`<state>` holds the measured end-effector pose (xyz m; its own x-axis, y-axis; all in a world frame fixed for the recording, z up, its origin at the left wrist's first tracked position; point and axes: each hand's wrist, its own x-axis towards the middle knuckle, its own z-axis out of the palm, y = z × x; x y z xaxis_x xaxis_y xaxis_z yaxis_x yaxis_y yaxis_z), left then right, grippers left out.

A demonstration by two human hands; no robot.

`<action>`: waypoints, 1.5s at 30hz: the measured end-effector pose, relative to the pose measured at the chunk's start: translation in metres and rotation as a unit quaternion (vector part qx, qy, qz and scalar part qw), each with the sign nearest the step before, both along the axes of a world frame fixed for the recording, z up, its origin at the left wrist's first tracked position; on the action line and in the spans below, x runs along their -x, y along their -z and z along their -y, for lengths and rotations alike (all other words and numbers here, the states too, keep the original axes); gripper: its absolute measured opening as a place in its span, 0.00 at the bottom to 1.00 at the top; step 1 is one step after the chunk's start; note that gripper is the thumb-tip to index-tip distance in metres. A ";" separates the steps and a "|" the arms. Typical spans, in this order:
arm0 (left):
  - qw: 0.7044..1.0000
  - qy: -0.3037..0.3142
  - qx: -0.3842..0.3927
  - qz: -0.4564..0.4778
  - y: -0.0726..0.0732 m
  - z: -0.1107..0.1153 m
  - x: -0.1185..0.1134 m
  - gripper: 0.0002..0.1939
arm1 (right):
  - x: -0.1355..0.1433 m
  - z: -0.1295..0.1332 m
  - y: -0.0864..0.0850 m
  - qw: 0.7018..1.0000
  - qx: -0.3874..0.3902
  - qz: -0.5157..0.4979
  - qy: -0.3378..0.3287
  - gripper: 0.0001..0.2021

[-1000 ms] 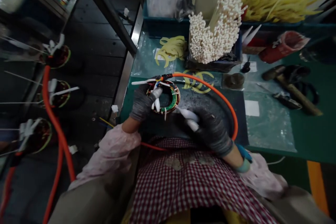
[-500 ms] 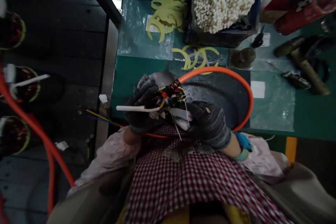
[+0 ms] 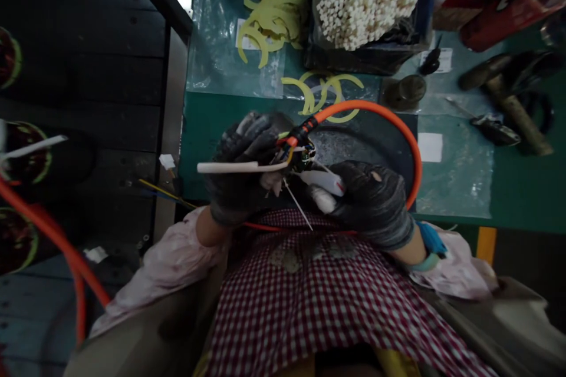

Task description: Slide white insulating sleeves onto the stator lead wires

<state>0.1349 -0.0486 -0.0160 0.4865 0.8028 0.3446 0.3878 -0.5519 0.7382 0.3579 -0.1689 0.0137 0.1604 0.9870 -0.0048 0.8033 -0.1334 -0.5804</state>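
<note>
My left hand, in a dark grey work glove, is closed around a bundle of thin coloured wires where a thick orange cable ends. A white sleeve tube lies across that hand and covers a wire from the bundle. My right hand, also gloved, is closed beside the bundle on a small white piece with a red mark; its kind is not clear. A thin white tie string hangs from the wires between the hands. Gloves and shadow hide the bundle's underside.
Yellow curved strips lie on plastic at the back, beside a dark bin of white tubes. A hammer, a red cylinder and a small round pot are at right. Wire-filled round parts stand at left.
My right hand has drawn away to the right from the wire bundle, with the white piece in it. The bundle and cable end are turned slightly in my left hand. The view has shifted a little.
</note>
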 end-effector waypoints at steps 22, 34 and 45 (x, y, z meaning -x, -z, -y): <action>0.934 0.105 0.034 -0.339 -0.084 -0.059 -0.112 0.22 | -0.040 -0.026 -0.008 0.995 0.005 0.076 0.058 0.25; 0.923 0.107 0.048 -0.365 -0.084 -0.078 -0.138 0.19 | -0.040 -0.036 -0.009 0.993 0.016 0.110 0.048 0.24; 0.908 0.109 0.040 -0.404 -0.091 -0.070 -0.128 0.17 | -0.117 -0.008 0.008 0.963 -0.124 -0.109 0.214 0.15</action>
<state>0.2634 0.0217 0.0749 0.7048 0.6642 -0.2491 0.7081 -0.6378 0.3029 0.4752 -0.1607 0.0056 0.5739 0.8064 0.1430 0.5612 -0.2601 -0.7857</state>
